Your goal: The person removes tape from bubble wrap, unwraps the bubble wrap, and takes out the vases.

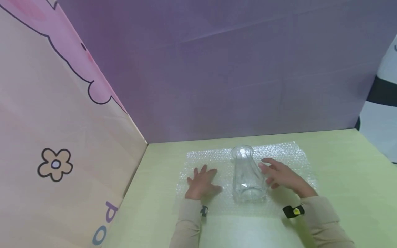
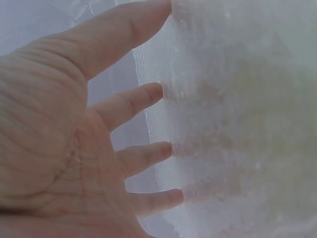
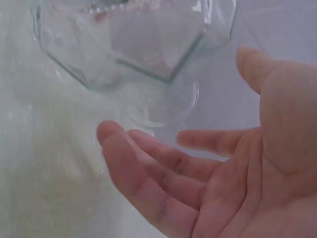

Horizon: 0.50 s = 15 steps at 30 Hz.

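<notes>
At the far left, the printed panel (image 1: 18,113) slants along the edge of the table (image 1: 350,172). Moving right, your left hand (image 1: 202,184) is spread wide on the left part of the bubble-wrap sheet (image 1: 214,160), holding nothing; the left wrist view shows its fingertips against the plastic. A dark band (image 1: 203,210) sits at that wrist. Right of this hand, with a gap between, the clear glass vase (image 1: 246,177) is on the sheet, its flared mouth toward the far edge and its broad, angular base toward you. You cannot tell for certain from these views whether it stands or lies. Just right of it, your right hand (image 1: 285,177) has its fingers loosely curved and parted from the thumb, with no grip on the glass. Whether the thumb grazes its side you cannot tell; the right wrist view shows clear space between most fingers and the base.

The step in hand looks like placing the vase on the sheet, with your left hand steadying the plastic. Your next move seems to call for keeping the sheet flat and checking that the glass sits stably before your right hand leaves its side.
</notes>
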Available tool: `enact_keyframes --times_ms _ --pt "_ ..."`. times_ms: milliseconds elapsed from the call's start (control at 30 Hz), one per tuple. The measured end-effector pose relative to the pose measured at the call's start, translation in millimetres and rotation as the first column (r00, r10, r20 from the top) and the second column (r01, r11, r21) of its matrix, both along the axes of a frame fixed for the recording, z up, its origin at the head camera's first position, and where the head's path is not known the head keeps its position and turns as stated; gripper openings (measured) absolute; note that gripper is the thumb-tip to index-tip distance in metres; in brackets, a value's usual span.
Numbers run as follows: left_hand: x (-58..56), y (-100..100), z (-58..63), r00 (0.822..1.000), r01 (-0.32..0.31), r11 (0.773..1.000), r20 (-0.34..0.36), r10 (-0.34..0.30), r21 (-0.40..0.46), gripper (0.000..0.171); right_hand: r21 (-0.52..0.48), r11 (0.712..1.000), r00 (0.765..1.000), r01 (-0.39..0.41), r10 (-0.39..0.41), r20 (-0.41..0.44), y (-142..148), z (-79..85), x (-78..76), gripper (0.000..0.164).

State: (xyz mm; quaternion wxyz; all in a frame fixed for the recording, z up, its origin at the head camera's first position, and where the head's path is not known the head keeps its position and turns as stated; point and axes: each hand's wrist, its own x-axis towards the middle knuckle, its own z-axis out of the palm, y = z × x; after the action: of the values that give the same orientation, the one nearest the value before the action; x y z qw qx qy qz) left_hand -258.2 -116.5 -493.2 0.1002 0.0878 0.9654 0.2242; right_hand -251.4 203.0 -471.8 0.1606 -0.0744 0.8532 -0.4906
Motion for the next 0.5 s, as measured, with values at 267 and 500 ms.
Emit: enact_keyframes --times_ms 267,500 --pt "0.7 1 0.4 1.0 -0.005 1.0 -0.011 0.005 -0.004 0.073 -0.008 1.0 0.999 -0.019 0.019 0.051 -10 -1.7 1.4 0.079" --pt "0.3 1 1.5 1.0 -0.01 1.0 -0.017 0.01 -0.001 0.073 -0.026 0.998 0.997 -0.049 0.051 0.06 -17 -5.4 0.9 0.078"
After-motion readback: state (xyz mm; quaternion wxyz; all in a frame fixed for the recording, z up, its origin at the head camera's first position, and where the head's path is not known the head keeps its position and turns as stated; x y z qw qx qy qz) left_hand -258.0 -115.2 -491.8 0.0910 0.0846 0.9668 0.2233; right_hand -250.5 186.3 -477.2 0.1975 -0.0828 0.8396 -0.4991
